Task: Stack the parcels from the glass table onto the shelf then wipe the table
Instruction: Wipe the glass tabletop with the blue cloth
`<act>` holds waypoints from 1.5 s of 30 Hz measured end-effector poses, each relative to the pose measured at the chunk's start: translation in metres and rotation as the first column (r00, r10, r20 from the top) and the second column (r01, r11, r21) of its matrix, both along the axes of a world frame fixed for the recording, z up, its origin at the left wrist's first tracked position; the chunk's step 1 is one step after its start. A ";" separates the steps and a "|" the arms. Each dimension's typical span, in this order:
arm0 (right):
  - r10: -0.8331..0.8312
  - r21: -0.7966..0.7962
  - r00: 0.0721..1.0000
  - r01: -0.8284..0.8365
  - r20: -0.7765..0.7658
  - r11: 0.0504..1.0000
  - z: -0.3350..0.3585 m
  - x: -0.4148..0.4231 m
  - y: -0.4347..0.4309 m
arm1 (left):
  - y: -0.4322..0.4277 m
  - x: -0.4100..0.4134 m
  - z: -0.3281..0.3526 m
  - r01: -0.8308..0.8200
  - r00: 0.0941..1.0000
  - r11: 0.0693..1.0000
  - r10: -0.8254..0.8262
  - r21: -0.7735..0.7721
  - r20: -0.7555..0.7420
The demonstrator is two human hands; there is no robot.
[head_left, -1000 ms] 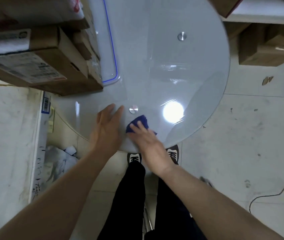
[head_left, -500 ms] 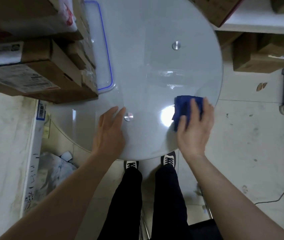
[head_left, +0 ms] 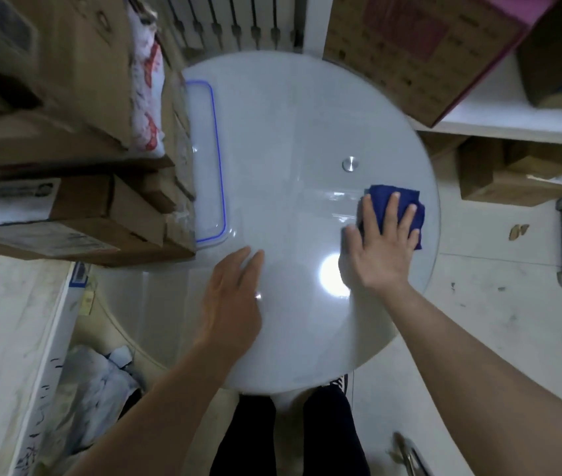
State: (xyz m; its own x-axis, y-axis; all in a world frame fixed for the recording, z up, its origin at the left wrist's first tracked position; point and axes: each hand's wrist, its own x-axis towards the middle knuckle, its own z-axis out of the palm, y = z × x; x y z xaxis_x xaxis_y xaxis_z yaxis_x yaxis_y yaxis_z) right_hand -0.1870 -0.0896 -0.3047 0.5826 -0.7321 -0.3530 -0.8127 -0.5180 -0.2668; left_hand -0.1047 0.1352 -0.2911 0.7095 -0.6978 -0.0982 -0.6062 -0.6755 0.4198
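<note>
Wiping step. Right hand (head_left: 380, 245) flat, fingers spread, pressing the blue cloth (head_left: 406, 204) on the glass counter (head_left: 289, 149) near its right edge. Left hand (head_left: 231, 300) flat on the glass, empty. Parcels (head_left: 66, 214) stacked left. Advise even pressure and overlapping passes, including the far half.

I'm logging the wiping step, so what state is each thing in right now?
glass table: both hands on it, light glare near front.
blue cloth: bunched, pressed down near the right rim.
right hand: fingers straight, pressing the cloth.
left hand: flat on the glass, holding nothing.
cardboard boxes: stacked at left.
</note>
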 end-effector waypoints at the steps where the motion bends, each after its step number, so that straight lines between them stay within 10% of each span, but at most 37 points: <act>1: 0.011 -0.009 1.000 -0.010 0.004 1.000 0.001 0.014 -0.013 | -0.007 0.005 -0.001 0.015 1.000 1.000 -0.015 0.004 0.017; 13: 0.263 0.008 0.965 -0.263 0.019 0.965 0.006 0.195 -0.089 | -0.052 0.034 -0.001 -0.020 0.994 0.995 0.031 -0.099 0.107; 19: 0.649 0.079 0.748 -0.662 0.139 0.746 0.009 0.249 -0.035 | -0.041 0.031 -0.008 0.003 0.998 0.990 0.006 -0.142 0.067; 32: 0.838 0.051 0.460 -0.883 0.294 0.467 -0.008 0.005 0.049 | -0.039 0.014 0.007 -0.019 0.997 0.972 0.036 -0.236 0.072; 35: 0.813 -0.014 0.524 -0.838 0.253 0.545 -0.012 0.003 0.010 | -0.046 0.010 0.010 0.025 0.996 0.974 -0.005 -0.226 0.091; 39: 0.529 -0.080 0.843 -0.523 0.099 0.848 -0.002 0.055 -0.088 | -0.057 0.008 0.004 0.028 0.996 0.983 -0.012 -0.180 0.088; 45: 0.476 -0.026 0.879 -0.475 0.037 0.879 0.004 0.060 -0.136 | -0.064 0.001 -0.010 0.036 0.995 0.995 -0.027 -0.090 0.093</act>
